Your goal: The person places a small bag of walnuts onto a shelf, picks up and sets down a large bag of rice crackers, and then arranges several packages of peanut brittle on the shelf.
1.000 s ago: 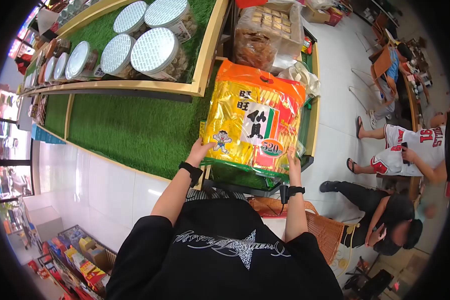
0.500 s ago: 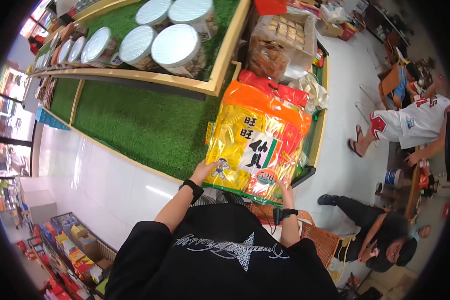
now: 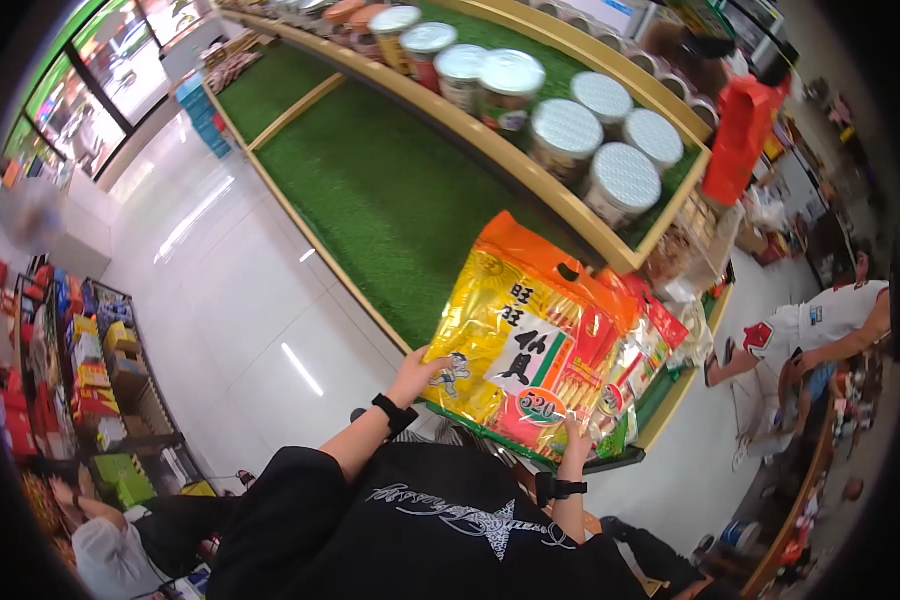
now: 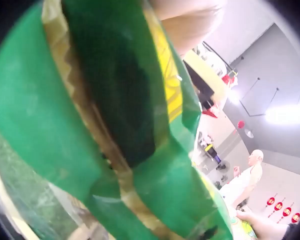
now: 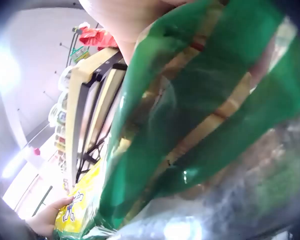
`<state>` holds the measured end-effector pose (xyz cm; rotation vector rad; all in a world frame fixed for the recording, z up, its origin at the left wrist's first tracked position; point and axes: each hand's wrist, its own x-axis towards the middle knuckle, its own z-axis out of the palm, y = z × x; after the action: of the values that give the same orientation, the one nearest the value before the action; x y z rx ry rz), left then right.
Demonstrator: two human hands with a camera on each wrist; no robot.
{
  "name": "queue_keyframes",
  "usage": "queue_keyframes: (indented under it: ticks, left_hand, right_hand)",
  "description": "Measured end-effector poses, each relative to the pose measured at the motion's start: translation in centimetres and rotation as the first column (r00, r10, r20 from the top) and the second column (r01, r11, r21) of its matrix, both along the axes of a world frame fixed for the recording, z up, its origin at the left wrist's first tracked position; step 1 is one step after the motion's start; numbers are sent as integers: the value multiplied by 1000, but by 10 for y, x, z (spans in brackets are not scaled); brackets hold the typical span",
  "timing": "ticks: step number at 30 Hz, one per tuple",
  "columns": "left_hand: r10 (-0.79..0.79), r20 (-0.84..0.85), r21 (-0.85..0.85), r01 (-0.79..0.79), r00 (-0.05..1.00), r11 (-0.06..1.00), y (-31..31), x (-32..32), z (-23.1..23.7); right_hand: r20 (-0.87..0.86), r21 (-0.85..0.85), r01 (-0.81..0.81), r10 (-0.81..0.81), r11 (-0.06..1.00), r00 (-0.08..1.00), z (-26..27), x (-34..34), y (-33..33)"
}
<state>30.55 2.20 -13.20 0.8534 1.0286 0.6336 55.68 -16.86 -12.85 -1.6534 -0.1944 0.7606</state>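
Note:
In the head view a large yellow, red and orange snack bag (image 3: 500, 345), marked 520, is held up in front of the body over the lower shelf. My left hand (image 3: 418, 378) grips its lower left edge, thumb on the front. My right hand (image 3: 574, 440) holds the lower right corner, also with the thumb in front. The wrist views look up at the bag's green underside (image 4: 30, 95) with its crimped seam. Behind its right side, another red snack bag (image 3: 660, 325) shows partly.
A green-turfed lower shelf (image 3: 360, 190) runs away to the left. Above it, an upper shelf with a wooden rim (image 3: 560, 205) carries several lidded jars (image 3: 625, 180). At the right sits a person in white (image 3: 820, 310); another person (image 3: 120, 550) is at the lower left beside stocked racks (image 3: 95, 360).
The head view has turned, so shelf and jars now lie slanted and farther right. The bag stays in both hands, tilted in view, and more of the red bag behind it shows.

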Motion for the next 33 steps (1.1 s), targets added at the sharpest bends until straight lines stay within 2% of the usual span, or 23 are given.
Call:
queue_keyframes:
  ticks: [3,5,7,10,12,17,19,20,26,28,33]
  left_hand:
    - [112,-49,46,-110,993,993,1,-71,30]
    - [204,3,31,-204,979,978,0,-120,50]
    - [302,46,66,-305,952,950,-8,-167,63]
    - [481,40,124,-482,876,867,-27,-237,78]
    - [562,8,135,-558,827,819,-48,-282,79]
    - [770,-29,180,-754,637,631,-103,-361,87]
    - [827,-33,160,-814,561,558,-123,-371,92]
    - [858,-22,157,-846,513,510,-135,-380,88]
    - [952,-28,143,-941,306,307,-173,-396,75]
    - [968,-63,139,-958,243,249,-175,-400,75]
    - [983,-50,123,-975,178,183,-161,-413,80]
  right_hand:
    - [51,66,-122,119,990,992,16,-47,35]
    - [82,27,-284,281,959,956,17,-77,57]
    - [106,65,-342,334,938,937,26,-117,80]
    - [82,138,-441,434,887,897,32,-177,109]
    - [159,114,-579,561,807,812,38,-216,124]
    - [153,130,-738,722,662,675,48,-306,152]
    - [209,99,-803,777,587,594,48,-326,162]
    - [164,56,-852,837,521,522,43,-335,168]
    - [214,4,-939,917,345,338,63,-392,196]
    - [186,2,-952,936,305,300,60,-404,206]
    - [127,23,-968,960,248,249,52,-428,229]
